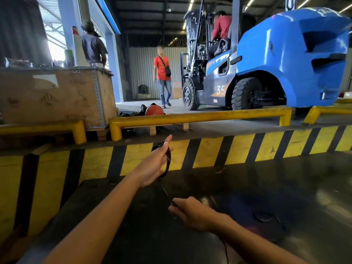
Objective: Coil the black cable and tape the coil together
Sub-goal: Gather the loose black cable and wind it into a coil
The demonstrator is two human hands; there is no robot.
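Note:
My left hand (pixel 155 162) is stretched forward and holds a small coil of the black cable (pixel 167 161), its loops running over my palm and fingers. A strand of the cable drops from the coil down to my right hand (pixel 190 212), which pinches it just above the dark glossy surface (pixel 266 187). More cable trails from my right hand toward the bottom edge of the view. A black tape roll (pixel 263 216) lies flat on the surface to the right of my right hand.
A yellow-and-black striped curb (pixel 247 147) and yellow guard rails (pixel 190 117) stand ahead. Beyond them are a blue forklift (pixel 266 63) with a driver, a walking person in red (pixel 162 77), an orange helmet (pixel 154 109) and a wooden crate (pixel 57 96).

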